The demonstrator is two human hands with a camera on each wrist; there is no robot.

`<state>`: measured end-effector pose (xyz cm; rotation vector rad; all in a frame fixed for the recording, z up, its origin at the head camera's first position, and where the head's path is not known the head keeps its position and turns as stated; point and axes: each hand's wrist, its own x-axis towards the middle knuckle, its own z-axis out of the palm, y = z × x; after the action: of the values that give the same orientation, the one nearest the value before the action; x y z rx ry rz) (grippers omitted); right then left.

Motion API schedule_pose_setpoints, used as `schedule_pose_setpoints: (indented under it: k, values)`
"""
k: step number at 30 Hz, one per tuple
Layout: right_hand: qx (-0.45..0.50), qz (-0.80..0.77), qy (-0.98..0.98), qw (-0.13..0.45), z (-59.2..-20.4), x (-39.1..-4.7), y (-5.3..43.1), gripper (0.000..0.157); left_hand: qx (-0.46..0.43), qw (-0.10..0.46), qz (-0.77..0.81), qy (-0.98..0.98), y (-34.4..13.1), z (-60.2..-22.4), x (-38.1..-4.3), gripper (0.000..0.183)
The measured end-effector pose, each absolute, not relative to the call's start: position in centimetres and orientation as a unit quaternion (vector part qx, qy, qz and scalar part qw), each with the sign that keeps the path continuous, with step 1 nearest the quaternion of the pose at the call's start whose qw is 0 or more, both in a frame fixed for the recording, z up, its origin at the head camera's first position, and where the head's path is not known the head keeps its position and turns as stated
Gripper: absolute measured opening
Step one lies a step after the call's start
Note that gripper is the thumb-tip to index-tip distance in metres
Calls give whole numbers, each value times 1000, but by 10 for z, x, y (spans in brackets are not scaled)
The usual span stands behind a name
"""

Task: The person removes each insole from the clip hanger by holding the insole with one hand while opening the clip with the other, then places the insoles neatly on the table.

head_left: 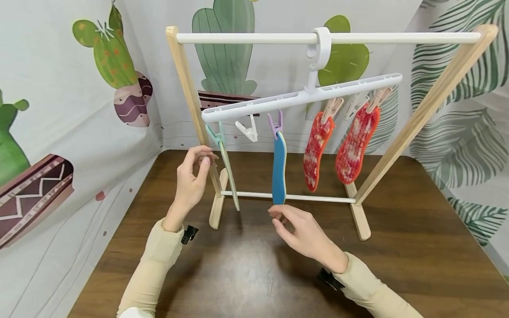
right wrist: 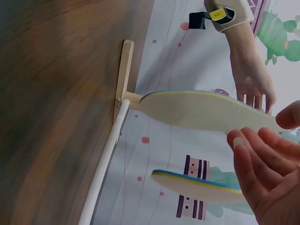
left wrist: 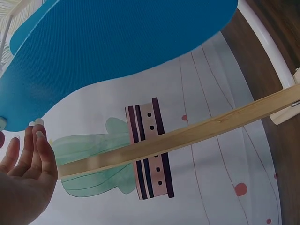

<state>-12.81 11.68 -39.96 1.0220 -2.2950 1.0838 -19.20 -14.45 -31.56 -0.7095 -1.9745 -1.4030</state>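
Note:
A white bar hanger (head_left: 258,105) with clothespins hangs tilted, its left end lower. From its mint clothespin (head_left: 217,136) an insole (head_left: 230,176) dangles edge-on to the head view; its blue face (left wrist: 117,47) fills the top of the left wrist view. My left hand (head_left: 192,176) is beside that clothespin, fingers loosely bent, holding nothing. A purple clothespin (head_left: 276,123) carries a blue insole (head_left: 279,170). Just below its lower end is my right hand (head_left: 304,229), fingers loosely curved around nothing. Two red-and-white insoles (head_left: 318,152) (head_left: 358,143) hang from beige clothespins on the right.
The hanger's hook (head_left: 321,48) loops over the white top rod (head_left: 246,38) of a wooden stand (head_left: 429,110). A white lower rod (head_left: 318,198) joins its feet on the brown table (head_left: 246,274). An unloaded white clothespin (head_left: 248,130) hangs between the mint and purple ones.

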Motion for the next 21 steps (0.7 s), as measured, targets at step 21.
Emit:
schedule_pose_setpoints:
  k: [21]
  values:
    - [301, 306, -894, 129, -380, -143, 81, 44, -297, 319, -507, -744, -149, -331, -217, 30]
